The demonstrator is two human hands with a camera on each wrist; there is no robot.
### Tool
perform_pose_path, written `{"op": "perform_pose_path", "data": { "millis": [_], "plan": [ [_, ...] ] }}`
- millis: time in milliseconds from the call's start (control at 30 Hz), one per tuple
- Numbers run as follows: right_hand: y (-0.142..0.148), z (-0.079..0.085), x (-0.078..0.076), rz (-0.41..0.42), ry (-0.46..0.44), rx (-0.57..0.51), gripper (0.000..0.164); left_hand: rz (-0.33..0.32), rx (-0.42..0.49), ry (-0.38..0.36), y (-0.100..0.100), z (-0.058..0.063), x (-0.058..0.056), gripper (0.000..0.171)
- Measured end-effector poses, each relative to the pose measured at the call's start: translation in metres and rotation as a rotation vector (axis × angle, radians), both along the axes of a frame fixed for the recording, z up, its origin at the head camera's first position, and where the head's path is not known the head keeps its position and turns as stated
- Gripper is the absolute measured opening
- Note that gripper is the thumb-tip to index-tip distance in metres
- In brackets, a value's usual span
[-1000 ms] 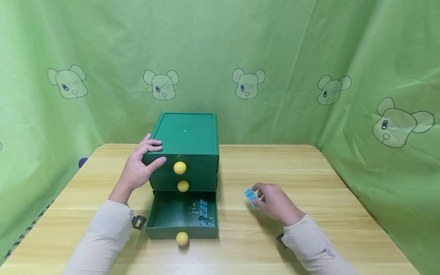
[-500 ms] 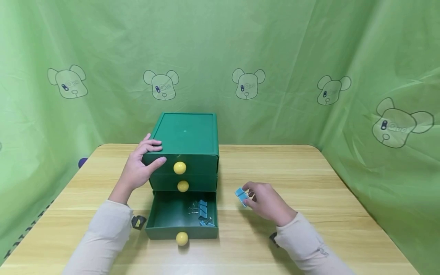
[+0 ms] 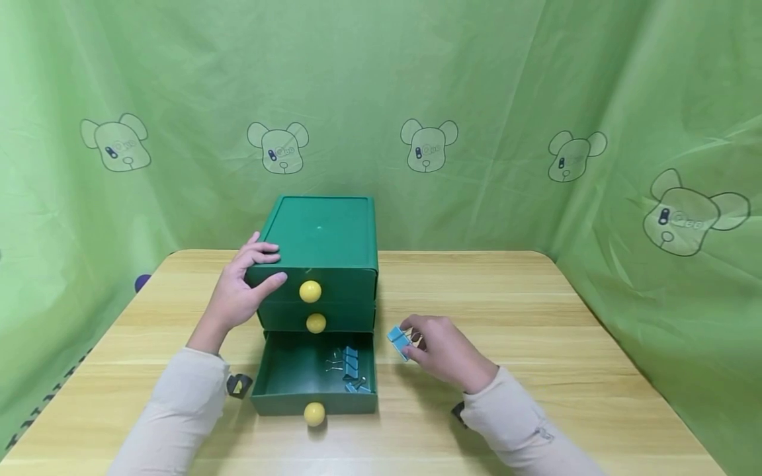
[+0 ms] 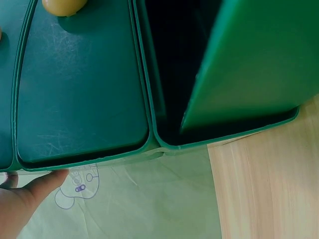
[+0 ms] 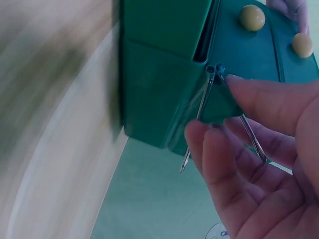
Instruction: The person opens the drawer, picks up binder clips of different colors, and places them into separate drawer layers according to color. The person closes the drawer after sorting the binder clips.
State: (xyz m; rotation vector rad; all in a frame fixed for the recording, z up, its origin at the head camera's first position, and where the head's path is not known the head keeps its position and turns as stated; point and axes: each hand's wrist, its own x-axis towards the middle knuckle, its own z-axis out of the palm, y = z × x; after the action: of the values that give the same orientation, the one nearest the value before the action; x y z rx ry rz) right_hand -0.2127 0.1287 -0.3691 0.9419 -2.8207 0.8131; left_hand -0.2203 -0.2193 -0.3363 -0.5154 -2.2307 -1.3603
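My left hand [image 3: 237, 294] rests on the top left front corner of a green drawer cabinet [image 3: 321, 231], fingers laid over the top edge and thumb against the front. Just right of the cabinet, my right hand [image 3: 451, 352] pinches a blue binder clip [image 3: 399, 342] between thumb and fingers. Its two wire handles splay apart in the right wrist view, pointing back toward the palm. The bottom drawer [image 3: 280, 403] is pulled out. Inside it, toward the right, lie a larger blue binder clip [image 3: 351, 363] and small blue clips [image 3: 358, 386] near the front wall.
Yellow ball knobs mark the closed top drawer [image 3: 310, 291], the closed middle drawer [image 3: 316, 323] and the pulled-out one. The cabinet stands on a wood-grain table [image 3: 488, 284]. A green curtain [image 3: 357, 79] with bear-head prints hangs behind and at the sides.
My right hand has moved left with the binder clip, closer to the open drawer. The left hand has stayed on the cabinet corner, and the clips in the drawer lie as before.
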Motion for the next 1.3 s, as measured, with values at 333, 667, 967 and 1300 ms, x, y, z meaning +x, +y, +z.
{"op": "perform_pose_path", "data": {
  "millis": [333, 667, 967, 1300],
  "plan": [
    [-0.018, 0.005, 0.006, 0.072, -0.003, -0.016, 0.024, -0.003, -0.002, -0.011, 0.0, 0.0, 0.0, 0.029],
    [-0.033, 0.009, 0.009, 0.143, 0.018, -0.026, 0.026, -0.002, -0.006, -0.005, 0.0, 0.001, 0.0, 0.026],
    [-0.045, 0.006, 0.01, 0.222, 0.018, -0.043, 0.026, 0.003, -0.01, -0.011, 0.0, 0.002, 0.0, 0.026],
    [-0.049, -0.002, 0.008, 0.193, -0.094, -0.066, 0.041, -0.044, 0.033, -0.125, -0.007, 0.001, 0.002, 0.051]
  ]
}}
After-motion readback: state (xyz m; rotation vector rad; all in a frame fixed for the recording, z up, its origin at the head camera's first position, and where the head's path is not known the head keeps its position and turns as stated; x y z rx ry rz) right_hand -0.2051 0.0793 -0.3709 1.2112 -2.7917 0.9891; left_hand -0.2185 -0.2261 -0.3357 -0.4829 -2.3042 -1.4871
